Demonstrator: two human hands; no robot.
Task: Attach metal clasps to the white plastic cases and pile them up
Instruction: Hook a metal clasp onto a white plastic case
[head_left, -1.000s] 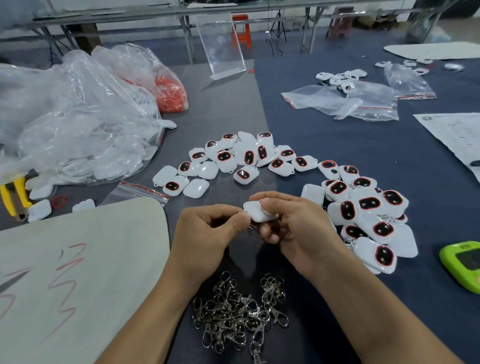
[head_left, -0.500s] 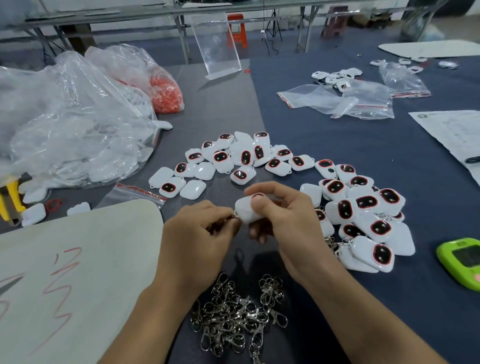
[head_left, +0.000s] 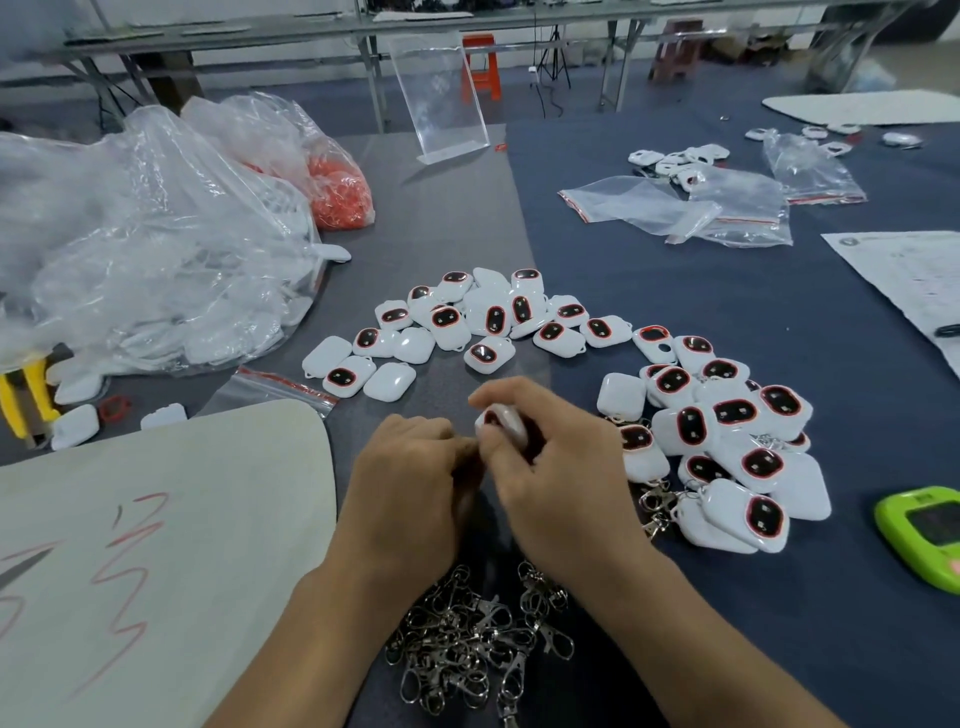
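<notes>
**Hooking a clasp onto one case, pile waiting at the right**

Keeps the clasps (head_left: 467, 644) nearest, in a tangled heap on the table (head_left: 857, 415) between the two forearms, most likely so as to pick one up with very little reach.

Just beyond the heap, works with both hands close together, a little above the table. Grips the case (head_left: 506, 423) in the right hand (head_left: 566, 488), thumb and fingers curled round it, with part of its red-rimmed dark window showing. Holds it turned toward the other hand, probably to offer the small loop at its corner. Curls the fingers of the left hand (head_left: 410, 483) tightly against the edge of the case. Cannot tell what is pinched there, hidden by the fingers and blurred, though likely a clasp. Seems to be in the middle of the hooking step, not yet at the piling.

To the right of the hands, builds the pile (head_left: 727, 447): cases overlapping, clasps hanging out at its near side. Sets it near enough, it seems, to drop the next one in with the right hand alone.

Further ahead, leaves the loose cases (head_left: 467, 327) spread flat in an arc, with no clasps visible on them, presumably as stock to take from.

At the left, a pale board (head_left: 156, 545) with red marks. At the right edge, a green device (head_left: 924, 535).

Farther away, big plastic bags (head_left: 156, 234) at the left, then flat bags (head_left: 675, 208) at the right, and a clear stand (head_left: 441, 98) at the back.
</notes>
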